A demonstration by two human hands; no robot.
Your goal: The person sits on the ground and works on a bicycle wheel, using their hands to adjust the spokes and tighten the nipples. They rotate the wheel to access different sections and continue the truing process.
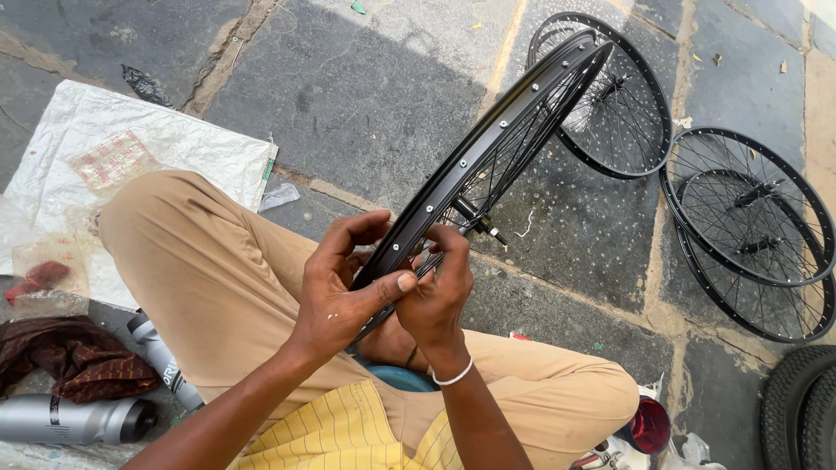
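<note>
Grey stone paving (366, 104) with sandy joints fills the view, and I sit cross-legged on it in tan trousers. My left hand (335, 292) wraps the near edge of a black bicycle wheel rim (488, 148), thumb pressed flat across its inner channel and fingers curled behind it. My right hand (435, 296) reaches in from the spoke side, fingers pinched narrow around something small near a nipple hole; I cannot tell what. The wheel rests tilted over my lap, its far edge rising away from me. I judge it light but stiff, with thin spokes that would bend if squeezed, so the rim edge is the safer hold. Three more spoked wheels (749, 218) lie flat at the right, well apart. A white woven sack (131, 148) and silver bottles (70, 419) lie left.
</note>
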